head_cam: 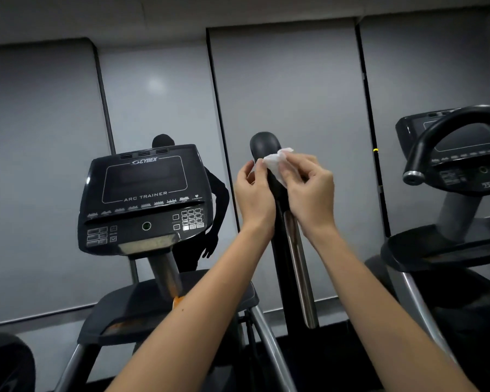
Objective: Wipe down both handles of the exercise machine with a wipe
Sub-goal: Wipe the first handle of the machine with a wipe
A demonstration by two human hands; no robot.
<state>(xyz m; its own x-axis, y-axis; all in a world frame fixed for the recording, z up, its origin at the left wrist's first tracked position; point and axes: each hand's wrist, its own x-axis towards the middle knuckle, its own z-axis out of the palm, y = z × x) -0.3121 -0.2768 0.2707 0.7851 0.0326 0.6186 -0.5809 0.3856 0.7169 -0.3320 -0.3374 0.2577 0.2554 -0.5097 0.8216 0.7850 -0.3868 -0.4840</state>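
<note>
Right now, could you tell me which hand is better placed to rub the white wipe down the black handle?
Probably the right hand: it pinches most of the white wipe against the black handle.

Dark console (145,199) marked ARC TRAINER left of left hand (253,199), screen blank. Black silhouette (162,140) behind console. Second machine (450,171) well right of right hand (309,190). Grey wall panels (289,89) beyond both.

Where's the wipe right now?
The white wipe is centre-frame, pinched between both hands against the black handle, right of the console.
</note>
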